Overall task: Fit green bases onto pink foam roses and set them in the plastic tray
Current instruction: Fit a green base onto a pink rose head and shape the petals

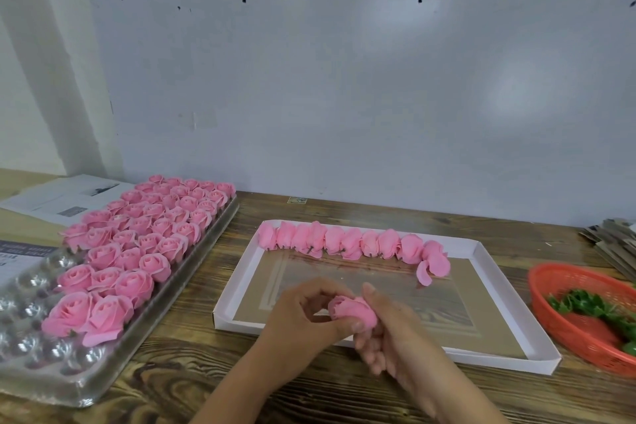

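Your hands, left (303, 315) and right (385, 334), both grip one pink foam rose (351, 311) over the white tray's (481, 253) near edge, ten roses (354, 243) lining its far wall, most of it unfilled.

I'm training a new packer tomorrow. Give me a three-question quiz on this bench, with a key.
1. True or false: both hands hold one pink rose.
2. Where are the green bases? A) in the white box B) in the orange basket C) on the papers
3. Fill in: the row of roses lies along the ____ wall of the white box.

Key: 1 true; 2 B, the orange basket; 3 far.
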